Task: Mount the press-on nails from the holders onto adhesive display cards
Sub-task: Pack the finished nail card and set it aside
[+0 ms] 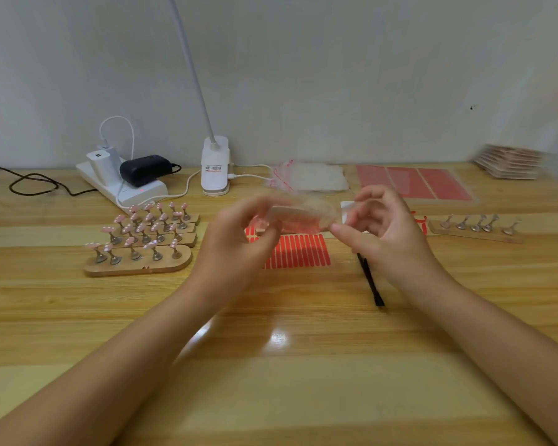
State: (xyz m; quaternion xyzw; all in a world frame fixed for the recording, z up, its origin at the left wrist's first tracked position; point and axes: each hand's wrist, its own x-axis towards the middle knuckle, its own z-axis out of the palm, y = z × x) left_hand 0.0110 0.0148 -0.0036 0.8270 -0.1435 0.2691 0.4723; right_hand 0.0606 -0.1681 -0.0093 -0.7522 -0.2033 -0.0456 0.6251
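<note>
Hands up over the middle of the glossy wooden tabletop [271, 381], both pinching the same blurry clear plastic card [303, 215]. The left hand [239, 233] has its curled fingers on the card's 9 o'clock end, the right hand [380, 226] pinches the 3 o'clock end between thumb and forefinger. It's too smeared to tell what's on it, tbh.

Over at 9 o'clock from the hands sit four wooden holder strips [139, 262] packed with pink press-on nails [131, 241] on little metal stands. At 3 o'clock there's another wooden strip with bare metal stands [477, 228]. Right under the hands lies a sheet of red adhesive strips [298, 252], and a thin black stick [371, 281] lies just below the right hand.

Further back at 12 o'clock: a white clip lamp [215, 169], a stack of clear zip bags [310, 178], and a white power strip [126, 185] off toward 10.
</note>
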